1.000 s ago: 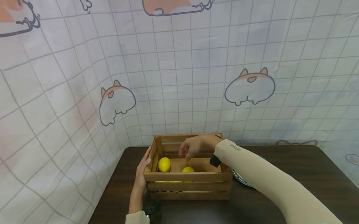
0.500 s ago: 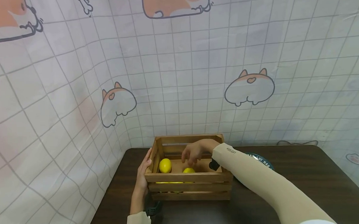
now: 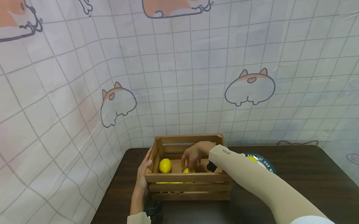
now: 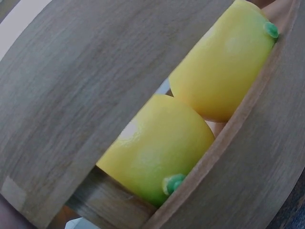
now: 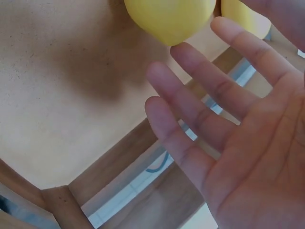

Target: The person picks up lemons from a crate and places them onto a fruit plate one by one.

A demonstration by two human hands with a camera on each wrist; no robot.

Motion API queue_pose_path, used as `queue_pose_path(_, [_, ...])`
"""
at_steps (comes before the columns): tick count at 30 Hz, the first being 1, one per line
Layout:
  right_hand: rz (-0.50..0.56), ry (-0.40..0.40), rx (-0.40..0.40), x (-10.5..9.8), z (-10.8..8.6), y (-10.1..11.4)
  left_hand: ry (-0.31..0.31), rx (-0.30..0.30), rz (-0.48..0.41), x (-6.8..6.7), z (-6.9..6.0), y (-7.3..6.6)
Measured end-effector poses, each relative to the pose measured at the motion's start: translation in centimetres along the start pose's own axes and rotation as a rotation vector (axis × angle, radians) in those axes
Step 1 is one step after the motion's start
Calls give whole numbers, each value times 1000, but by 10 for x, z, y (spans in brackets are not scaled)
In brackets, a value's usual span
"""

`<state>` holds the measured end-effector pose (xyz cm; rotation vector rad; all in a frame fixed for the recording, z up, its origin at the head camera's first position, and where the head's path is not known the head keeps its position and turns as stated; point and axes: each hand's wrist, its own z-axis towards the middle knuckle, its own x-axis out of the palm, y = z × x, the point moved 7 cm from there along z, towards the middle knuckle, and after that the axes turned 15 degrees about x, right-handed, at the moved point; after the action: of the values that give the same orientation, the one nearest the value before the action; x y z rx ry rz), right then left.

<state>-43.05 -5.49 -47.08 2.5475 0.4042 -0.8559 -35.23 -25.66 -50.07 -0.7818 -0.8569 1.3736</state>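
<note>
A slatted wooden crate (image 3: 186, 177) stands on the table with lemons in it. One lemon (image 3: 165, 166) lies at its left; a second lemon (image 3: 188, 170) is near the front middle, partly hidden by the front slat. My left hand (image 3: 142, 170) rests along the crate's left side, its fingers lying straight on the outside. Inside the crate, my right hand (image 3: 194, 155) reaches down over the second lemon. In the right wrist view its fingers are spread, a fingertip close to or touching a lemon (image 5: 171, 19). Through a slat gap, the left wrist view has two lemons (image 4: 159, 148) with green stem ends.
Right of the crate, a round plate (image 3: 269, 166) with a dark lettered rim holds a yellow fruit (image 3: 251, 159), both partly covered by the right sleeve. The dark wooden table (image 3: 305, 176) reaches back to a white gridded curtain (image 3: 196, 74) with dog drawings.
My right hand has lowered towards the front lemon, and its forearm has shifted, baring more of the plate and the yellow fruit there. My left hand stays at the crate's side.
</note>
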Motion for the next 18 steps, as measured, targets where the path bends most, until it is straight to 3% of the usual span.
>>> queue_pose_path(9, [-2,29,55,5,4,-3,-18,-8,15,-1,2,1])
queue_pose_path(18, [12,62,58,12,12,-6,-15,-8,13,-3,0,3])
